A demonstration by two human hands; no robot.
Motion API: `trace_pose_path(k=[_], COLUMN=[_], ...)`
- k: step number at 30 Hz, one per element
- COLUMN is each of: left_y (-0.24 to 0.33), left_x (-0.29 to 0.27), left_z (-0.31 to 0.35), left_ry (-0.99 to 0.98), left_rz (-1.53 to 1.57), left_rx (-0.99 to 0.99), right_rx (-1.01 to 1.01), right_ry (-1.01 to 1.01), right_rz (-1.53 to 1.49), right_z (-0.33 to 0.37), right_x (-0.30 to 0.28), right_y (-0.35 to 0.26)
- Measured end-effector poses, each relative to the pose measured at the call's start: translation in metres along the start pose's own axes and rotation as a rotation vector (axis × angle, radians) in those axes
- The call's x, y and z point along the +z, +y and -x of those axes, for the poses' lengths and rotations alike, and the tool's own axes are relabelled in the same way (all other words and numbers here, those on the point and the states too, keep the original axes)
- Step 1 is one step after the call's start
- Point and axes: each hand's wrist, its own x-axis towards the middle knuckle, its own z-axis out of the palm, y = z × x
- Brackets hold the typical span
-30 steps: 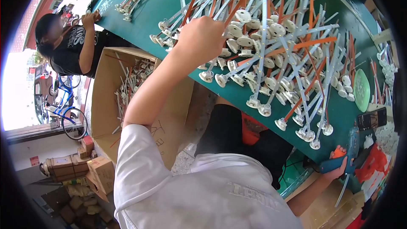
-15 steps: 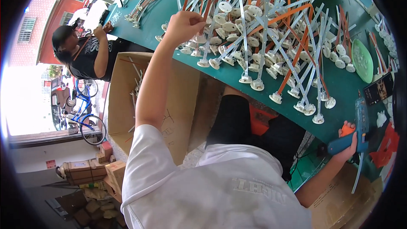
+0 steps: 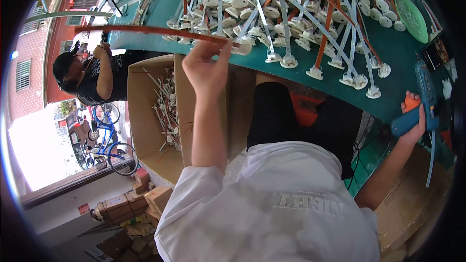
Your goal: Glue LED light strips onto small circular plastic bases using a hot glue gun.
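Observation:
Pinched in my left hand (image 3: 206, 70) is a brown-orange strip (image 3: 145, 30) with a round white base (image 3: 244, 47) at its right end. It lies almost level over the table's near edge, a little blurred. My right hand (image 3: 417, 121) is wrapped round a blue glue gun (image 3: 426, 84) with an orange trigger (image 3: 412, 102); its nozzle points away from me. A pale glue stick (image 3: 430, 162) hangs from the gun's back end. Beyond my hands, a heap of grey and brown strips with white round bases (image 3: 289, 61) covers much of the green table (image 3: 335, 84).
A light green dish (image 3: 410, 16) and a dark phone (image 3: 435, 50) lie at the right. Left of my legs stands an open cardboard box (image 3: 154, 71) with strips inside. A co-worker (image 3: 80, 77) in black sits at the table's far left.
My left hand has lifted a brown-orange strip from the heap and turned it level toward me. The glue gun stays in my right hand. The view has shifted.

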Motion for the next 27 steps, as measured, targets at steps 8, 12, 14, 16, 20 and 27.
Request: trace_pose_path(k=[8,12,14,16,20,27], left_y=[-0.034,-0.044,-0.045,-0.043,-0.046,-0.047], left_x=[0.038,0.043,0.044,0.044,0.043,0.041], left_z=[0.041,0.044,0.047,0.048,0.046,0.042], left_ry=[0.032,0.078,0.081,0.087,0.079,0.095], left_rz=[-0.289,-0.345,-0.384,-0.369,-0.38,-0.305], left_rx=[0.098,0.226,0.246,0.253,0.271,0.316], right_rx=[-0.045,-0.054,-0.046,-0.052,-0.066,-0.044], right_ry=[0.085,0.168,0.164,0.158,0.157,0.118], right_rz=[0.062,0.104,0.097,0.093,0.119,0.025], right_z=[-0.001,0.002,0.001,0.002,0.002,0.0], right_x=[0.009,0.023,0.019,0.018,0.02,0.018], right_y=[-0.002,-0.002,-0.001,-0.003,-0.005,-0.001])
